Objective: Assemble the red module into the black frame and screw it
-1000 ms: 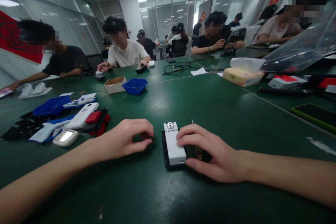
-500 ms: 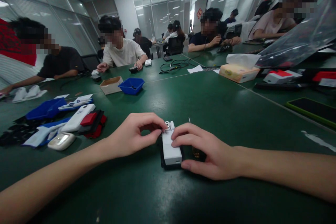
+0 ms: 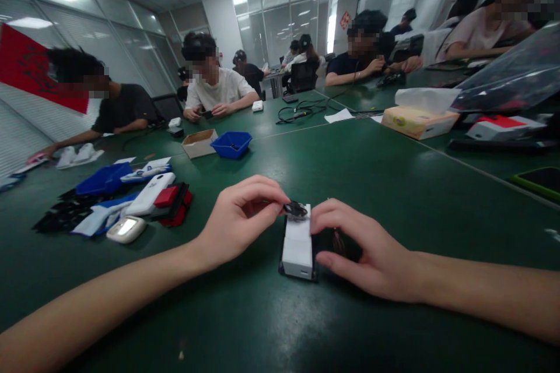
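A white oblong device (image 3: 298, 253) lies on a black base on the green table, its long side pointing away from me. My left hand (image 3: 245, 218) pinches a small dark looped piece (image 3: 296, 208) between thumb and fingertips, just over the far end of the device. My right hand (image 3: 367, 247) rests at the device's right side, fingers curved and apart, the fingertips close to its edge. Some dark object, too shaded to make out, is under the right palm.
At the left are a blue tray (image 3: 102, 179), a white case (image 3: 150, 193), red and black pieces and a cream oval object (image 3: 126, 229). Farther back stand a cardboard box (image 3: 199, 144), a blue bin (image 3: 231, 145) and a tissue box (image 3: 417, 122). Several people sit around.
The dark looped piece now shows in my left fingertips, lifted over the device's far end. My right fingers have come off the device's top to its side. The view has shifted left.
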Motion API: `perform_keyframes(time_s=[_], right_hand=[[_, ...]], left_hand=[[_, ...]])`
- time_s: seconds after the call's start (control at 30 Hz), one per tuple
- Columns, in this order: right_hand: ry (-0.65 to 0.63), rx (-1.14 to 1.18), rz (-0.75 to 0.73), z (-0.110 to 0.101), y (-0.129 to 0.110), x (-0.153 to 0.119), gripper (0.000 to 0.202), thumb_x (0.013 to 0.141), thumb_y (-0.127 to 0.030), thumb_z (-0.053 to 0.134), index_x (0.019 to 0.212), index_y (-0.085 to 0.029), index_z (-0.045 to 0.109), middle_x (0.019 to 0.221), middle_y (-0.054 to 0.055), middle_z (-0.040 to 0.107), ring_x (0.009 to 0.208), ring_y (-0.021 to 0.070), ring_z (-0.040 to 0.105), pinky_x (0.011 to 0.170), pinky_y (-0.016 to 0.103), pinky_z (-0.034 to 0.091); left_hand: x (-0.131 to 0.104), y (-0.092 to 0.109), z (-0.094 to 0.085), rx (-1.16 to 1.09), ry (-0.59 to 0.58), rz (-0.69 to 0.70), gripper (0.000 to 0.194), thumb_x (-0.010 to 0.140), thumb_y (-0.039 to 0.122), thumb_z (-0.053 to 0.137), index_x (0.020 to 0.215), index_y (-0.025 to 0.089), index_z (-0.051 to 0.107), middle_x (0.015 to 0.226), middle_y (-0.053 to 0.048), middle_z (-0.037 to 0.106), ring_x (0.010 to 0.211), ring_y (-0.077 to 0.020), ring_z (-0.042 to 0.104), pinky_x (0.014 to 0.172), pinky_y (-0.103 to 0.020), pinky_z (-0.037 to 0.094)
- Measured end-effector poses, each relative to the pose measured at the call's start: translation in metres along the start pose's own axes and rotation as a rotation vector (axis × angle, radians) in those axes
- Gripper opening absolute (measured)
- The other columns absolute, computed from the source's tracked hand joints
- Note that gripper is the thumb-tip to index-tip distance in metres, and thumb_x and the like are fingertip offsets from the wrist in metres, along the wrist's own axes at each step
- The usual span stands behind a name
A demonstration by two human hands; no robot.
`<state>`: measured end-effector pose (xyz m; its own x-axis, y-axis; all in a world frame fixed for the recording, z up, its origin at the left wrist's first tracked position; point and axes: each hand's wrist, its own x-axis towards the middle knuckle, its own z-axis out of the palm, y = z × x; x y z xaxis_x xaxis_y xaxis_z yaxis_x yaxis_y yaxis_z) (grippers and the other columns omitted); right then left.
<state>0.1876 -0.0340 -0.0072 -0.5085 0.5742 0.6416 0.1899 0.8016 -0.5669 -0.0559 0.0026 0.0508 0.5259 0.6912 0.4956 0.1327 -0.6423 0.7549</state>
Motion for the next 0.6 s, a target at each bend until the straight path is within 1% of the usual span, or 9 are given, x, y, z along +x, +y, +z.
perform_keyframes(time_s=[0.1,0.2,0.27,0.33,0.4,0.47,0.5,0.57,0.6], right_hand=[[0.075,-0.050,0.099,0.001,0.001,0.001,0.021,0.096,-0.023,0.067,0.116,-0.024,0.059,0.101,0.003,0.067,0.086,0.0148,0.064,0.074,0.023,0.055],[0.042,-0.067,0.108,0.000,0.000,0.003,0.019,0.096,-0.020,0.066,0.114,-0.024,0.063,0.093,0.000,0.070,0.075,0.0122,0.065,0.068,0.020,0.055],[0.026,-0.075,0.088,0.000,0.000,0.002,0.019,0.096,-0.017,0.065,0.114,-0.024,0.065,0.093,0.000,0.072,0.073,0.0117,0.067,0.067,0.020,0.055],[0.026,-0.088,0.079,0.001,0.001,0.001,0.019,0.097,-0.017,0.063,0.114,-0.024,0.066,0.096,0.001,0.075,0.077,0.0129,0.070,0.070,0.021,0.057],[0.040,-0.095,0.082,0.002,0.004,-0.002,0.019,0.099,-0.017,0.062,0.115,-0.026,0.067,0.099,0.001,0.076,0.083,0.0142,0.073,0.073,0.022,0.058],[0.057,-0.096,0.087,0.004,0.007,-0.004,0.019,0.100,-0.019,0.061,0.116,-0.028,0.067,0.100,0.001,0.076,0.086,0.0150,0.074,0.075,0.024,0.058],[0.063,-0.099,0.088,0.005,0.008,-0.005,0.019,0.100,-0.019,0.061,0.116,-0.028,0.067,0.100,0.001,0.077,0.086,0.0153,0.074,0.074,0.024,0.058],[0.067,-0.112,0.086,0.006,0.010,-0.005,0.019,0.099,-0.020,0.061,0.116,-0.029,0.067,0.100,0.001,0.077,0.084,0.0160,0.075,0.071,0.024,0.059],[0.067,-0.120,0.084,0.006,0.010,-0.005,0.019,0.099,-0.020,0.062,0.115,-0.029,0.068,0.100,0.001,0.078,0.083,0.0164,0.075,0.069,0.024,0.059]], left_hand=[[-0.010,-0.006,0.008,-0.105,0.000,-0.026,0.012,0.089,0.008,0.068,0.091,0.017,0.075,0.097,-0.006,0.071,0.091,-0.0159,0.070,0.080,-0.027,0.059],[-0.016,-0.009,0.013,-0.059,-0.024,0.019,0.011,0.088,0.007,0.069,0.087,0.016,0.074,0.096,-0.007,0.073,0.090,-0.0165,0.071,0.081,-0.028,0.059],[-0.018,-0.009,0.014,0.001,-0.048,0.058,0.011,0.088,0.007,0.068,0.086,0.016,0.074,0.095,-0.007,0.074,0.090,-0.0171,0.071,0.084,-0.030,0.059],[-0.020,-0.010,0.014,0.041,-0.059,0.074,0.009,0.089,0.009,0.068,0.087,0.017,0.072,0.096,-0.007,0.074,0.091,-0.0180,0.071,0.086,-0.032,0.058],[-0.022,-0.013,0.013,0.086,-0.044,0.037,0.006,0.091,0.018,0.069,0.097,0.018,0.071,0.107,-0.009,0.073,0.101,-0.0216,0.070,0.090,-0.036,0.057],[-0.024,-0.020,0.010,0.127,-0.055,-0.074,0.032,0.094,0.034,0.068,0.122,0.019,0.063,0.129,-0.015,0.067,0.122,-0.0279,0.064,0.101,-0.044,0.053],[-0.024,-0.025,0.008,0.131,-0.100,-0.135,0.049,0.096,0.043,0.065,0.136,0.018,0.054,0.140,-0.018,0.061,0.132,-0.0310,0.058,0.108,-0.049,0.049],[-0.024,-0.034,0.004,0.122,-0.287,-0.204,0.083,0.093,0.060,0.061,0.156,0.016,0.029,0.153,-0.023,0.051,0.145,-0.0369,0.047,0.118,-0.059,0.036],[-0.024,-0.038,0.003,0.129,-0.400,-0.197,0.102,0.087,0.067,0.066,0.160,0.014,0.018,0.156,-0.025,0.047,0.148,-0.0401,0.043,0.121,-0.063,0.030]])
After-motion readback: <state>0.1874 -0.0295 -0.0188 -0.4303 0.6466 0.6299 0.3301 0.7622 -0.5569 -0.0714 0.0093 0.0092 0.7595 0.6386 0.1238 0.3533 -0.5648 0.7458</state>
